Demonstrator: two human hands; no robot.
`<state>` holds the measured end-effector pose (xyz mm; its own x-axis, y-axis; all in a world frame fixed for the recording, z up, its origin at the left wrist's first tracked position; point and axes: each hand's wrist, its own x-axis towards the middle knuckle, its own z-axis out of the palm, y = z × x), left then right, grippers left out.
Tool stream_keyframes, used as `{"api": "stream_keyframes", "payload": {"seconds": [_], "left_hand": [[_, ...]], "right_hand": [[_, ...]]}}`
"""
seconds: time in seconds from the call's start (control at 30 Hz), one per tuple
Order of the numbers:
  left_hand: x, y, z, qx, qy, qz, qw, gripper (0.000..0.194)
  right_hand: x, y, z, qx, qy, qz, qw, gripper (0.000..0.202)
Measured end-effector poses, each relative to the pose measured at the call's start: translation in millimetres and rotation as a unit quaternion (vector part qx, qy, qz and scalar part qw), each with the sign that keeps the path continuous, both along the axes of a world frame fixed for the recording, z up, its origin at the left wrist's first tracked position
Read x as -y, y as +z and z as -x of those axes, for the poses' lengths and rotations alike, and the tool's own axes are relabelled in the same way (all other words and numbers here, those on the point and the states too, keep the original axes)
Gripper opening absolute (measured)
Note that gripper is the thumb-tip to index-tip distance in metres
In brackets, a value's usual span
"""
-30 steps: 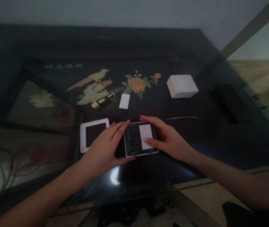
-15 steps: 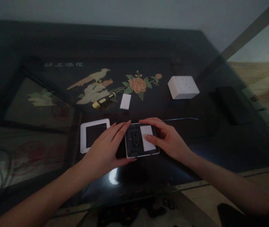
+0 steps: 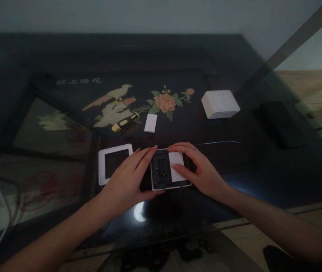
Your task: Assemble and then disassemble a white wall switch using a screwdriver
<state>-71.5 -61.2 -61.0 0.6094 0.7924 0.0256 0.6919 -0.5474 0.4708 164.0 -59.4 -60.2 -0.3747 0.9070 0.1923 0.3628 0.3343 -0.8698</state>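
Observation:
A wall switch [image 3: 162, 180] with a dark inner body and white edge lies on the glossy table between my hands. My left hand [image 3: 129, 175] grips its left side, fingers along the far edge and thumb at the near edge. On the right half of the body sits a white rocker plate [image 3: 177, 174]; my right hand [image 3: 197, 166] has its thumb pressed on it and its fingers at the far right edge. The left half is uncovered, showing a dark mechanism. Partly behind my left hand lies a white frame [image 3: 101, 166]. Another white rocker plate [image 3: 150, 123] rests farther off.
A black and yellow screwdriver [image 3: 125, 122] lies beyond the frame, beside the loose plate. At the right stands a white box-like socket [image 3: 220, 104]. The dark table [image 3: 178, 56] bears a bird and flower picture. A white cable [image 3: 0, 200] curves at the left edge.
The view has shifted slightly. Both hands stay on the switch, with the right thumb still on the rocker plate; nothing else has clearly moved.

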Motion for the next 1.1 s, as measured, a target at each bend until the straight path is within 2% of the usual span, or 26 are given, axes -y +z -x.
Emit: {"api": "stream_keyframes", "payload": {"seconds": [0.13, 0.27, 0.5, 0.7, 0.93, 1.1], "left_hand": [[0.2, 0.5, -0.3, -0.003, 0.002, 0.006, 1.0, 0.1], [-0.2, 0.2, -1.0, 0.0, 0.0, 0.001, 1.0, 0.101], [0.6, -0.6, -0.4, 0.006, -0.001, 0.01, 1.0, 0.107], [1.7, -2.2, -0.2, 0.008, -0.004, 0.001, 1.0, 0.11], [1.0, -6.3, 1.8, 0.007, -0.009, -0.019, 1.0, 0.112], [1.0, -7.0, 2.6, 0.004, -0.015, -0.025, 1.0, 0.118]], "right_hand": [[-0.1, 1.4, -1.5, -0.01, 0.01, 0.02, 1.0, 0.027], [1.8, 3.9, -1.0, 0.01, 0.016, 0.028, 0.999, 0.037], [3.0, -1.1, -0.7, 0.041, 0.01, -0.001, 0.999, 0.032], [4.5, -9.1, -3.6, 0.069, 0.005, -0.025, 0.997, 0.043], [1.6, -1.6, -13.3, 0.071, 0.075, 0.046, 0.994, 0.068], [1.7, -0.5, -13.8, 0.068, 0.073, 0.062, 0.993, 0.065]]}}
